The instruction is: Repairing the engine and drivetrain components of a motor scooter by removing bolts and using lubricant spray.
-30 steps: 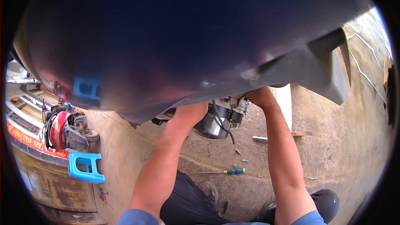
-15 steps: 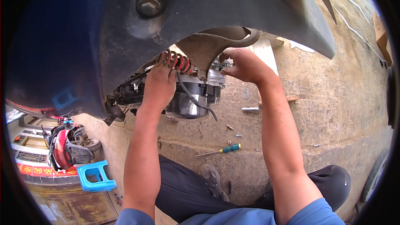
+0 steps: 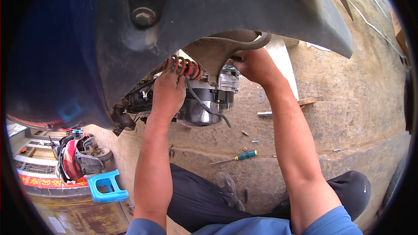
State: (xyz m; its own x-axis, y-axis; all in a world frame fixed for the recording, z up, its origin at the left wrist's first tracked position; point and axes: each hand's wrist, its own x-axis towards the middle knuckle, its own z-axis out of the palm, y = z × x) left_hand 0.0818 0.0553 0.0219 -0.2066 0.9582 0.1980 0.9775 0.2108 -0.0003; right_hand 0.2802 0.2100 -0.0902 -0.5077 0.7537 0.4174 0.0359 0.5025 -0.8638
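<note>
A red coil-spring shock absorber (image 3: 188,67) sits under the dark fender (image 3: 244,11) of a motor scooter. My left hand (image 3: 169,90) is closed around the spring's left end, its fingertips partly out of sight behind the coils. Beyond the grey-brown bracket (image 3: 213,52), my right hand (image 3: 257,66) is bent with curled fingers at the top of the silver engine part (image 3: 228,80). The bracket hides its fingertips and whatever they hold. Below my hands are a round black cover (image 3: 200,112) and a loose black hose (image 3: 201,102) hanging down.
On the concrete floor lie a green-handled screwdriver (image 3: 246,155), a metal socket (image 3: 264,113), several small bolts and a piece of wood (image 3: 311,100). At left stand a blue plastic stool (image 3: 101,195) and a red scooter (image 3: 72,161). A white board (image 3: 281,63) is beyond my right arm.
My right hand has moved slightly left and its fingers have gone further behind the bracket. My left hand stays at the spring. The whole view has shifted a little.
</note>
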